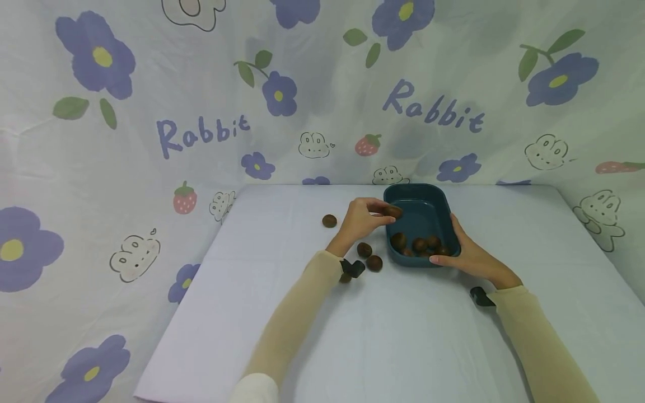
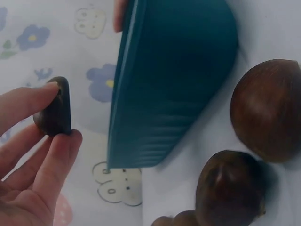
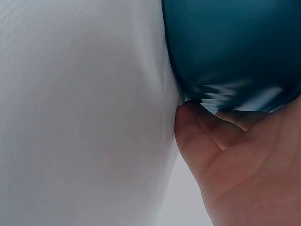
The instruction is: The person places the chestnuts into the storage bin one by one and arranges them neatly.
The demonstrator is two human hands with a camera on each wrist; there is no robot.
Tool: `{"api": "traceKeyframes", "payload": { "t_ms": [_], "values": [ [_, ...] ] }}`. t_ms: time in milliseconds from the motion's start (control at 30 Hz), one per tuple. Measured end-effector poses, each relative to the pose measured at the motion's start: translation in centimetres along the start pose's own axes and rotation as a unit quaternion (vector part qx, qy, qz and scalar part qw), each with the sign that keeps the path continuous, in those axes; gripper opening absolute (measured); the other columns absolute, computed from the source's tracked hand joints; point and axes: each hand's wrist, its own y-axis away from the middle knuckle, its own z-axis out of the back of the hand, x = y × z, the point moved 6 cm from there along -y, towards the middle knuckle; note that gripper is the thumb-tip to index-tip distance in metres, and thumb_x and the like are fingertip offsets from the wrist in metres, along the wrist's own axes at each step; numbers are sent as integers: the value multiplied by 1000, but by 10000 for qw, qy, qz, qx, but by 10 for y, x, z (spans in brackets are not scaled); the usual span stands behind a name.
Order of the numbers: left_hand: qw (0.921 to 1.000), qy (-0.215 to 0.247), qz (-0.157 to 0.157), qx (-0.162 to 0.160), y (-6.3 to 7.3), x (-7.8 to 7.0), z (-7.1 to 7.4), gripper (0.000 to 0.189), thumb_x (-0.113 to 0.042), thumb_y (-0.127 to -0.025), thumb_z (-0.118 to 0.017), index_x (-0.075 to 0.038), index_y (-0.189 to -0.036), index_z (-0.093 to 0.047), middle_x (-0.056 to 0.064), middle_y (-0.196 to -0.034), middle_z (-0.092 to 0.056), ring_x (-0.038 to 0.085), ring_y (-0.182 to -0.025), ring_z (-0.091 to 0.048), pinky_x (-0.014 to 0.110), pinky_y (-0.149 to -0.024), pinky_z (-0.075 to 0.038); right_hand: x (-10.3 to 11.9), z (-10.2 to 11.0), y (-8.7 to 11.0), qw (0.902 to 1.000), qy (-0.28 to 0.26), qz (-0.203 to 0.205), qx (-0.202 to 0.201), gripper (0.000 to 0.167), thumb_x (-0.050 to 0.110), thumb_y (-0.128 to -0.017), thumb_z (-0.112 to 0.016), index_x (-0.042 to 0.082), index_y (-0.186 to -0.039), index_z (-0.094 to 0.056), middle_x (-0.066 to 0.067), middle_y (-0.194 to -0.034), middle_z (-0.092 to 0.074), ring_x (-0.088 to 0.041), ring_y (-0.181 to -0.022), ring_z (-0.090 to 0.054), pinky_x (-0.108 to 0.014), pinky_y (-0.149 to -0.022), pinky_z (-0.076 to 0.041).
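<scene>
My left hand (image 1: 359,220) pinches a brown chestnut (image 1: 393,211) between thumb and fingertips, above the left rim of a deep teal dish (image 1: 422,217). The left wrist view shows the held chestnut (image 2: 55,112) clear of the dish wall (image 2: 174,80). At the dish's front right corner, my right hand (image 1: 476,258) holds it, thumb at the front rim and fingers along the right side. Several chestnuts (image 1: 420,244) lie inside, gathered toward the near end. In the right wrist view, the fingers (image 3: 193,127) curl against the dish's outer wall.
Loose chestnuts lie left of the dish: two close together (image 1: 374,263), another partly behind the left wrist's dark camera (image 1: 355,268), and one (image 1: 330,221) farther back. The white tabletop (image 1: 393,336) meets a patterned cloth backdrop (image 1: 312,89). A second dark camera (image 1: 481,296) sits at the right wrist.
</scene>
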Motion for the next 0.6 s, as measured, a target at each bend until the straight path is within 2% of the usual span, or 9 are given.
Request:
{"api": "traceKeyframes", "payload": {
  "t_ms": [133, 333, 600],
  "values": [
    [9997, -242, -25, -6, -3, 2, -7, 35, -25, -85, -86, -11, -117, -77, 3, -112, -80, 16, -107, -75, 26, -88, -60, 0, 0, -1, 9999, -47, 134, -44, 128, 38, -90, -79, 35, -160, 28, -6, -173, 22, -52, -159, 6, -83, -115, -12],
    [9980, -611, -117, 57, -5, 3, -18, 34, -26, -85, -87, -11, -115, -78, 3, -111, -79, 16, -105, -75, 27, -86, -60, -3, -1, -2, 10000, -16, 87, -35, 128, 40, -90, -78, 34, -160, 29, -7, -173, 23, -53, -159, 6, -83, -115, -12],
    [9931, -1158, -87, 153, -6, -1, -29, 33, -30, -87, -85, -14, -115, -78, 2, -113, -78, 19, -111, -72, 34, -96, -58, -2, 0, -2, 10000, 25, 85, -35, 128, 40, -90, -79, 34, -159, 29, -7, -173, 23, -53, -158, 5, -83, -115, -12]
  ]
}}
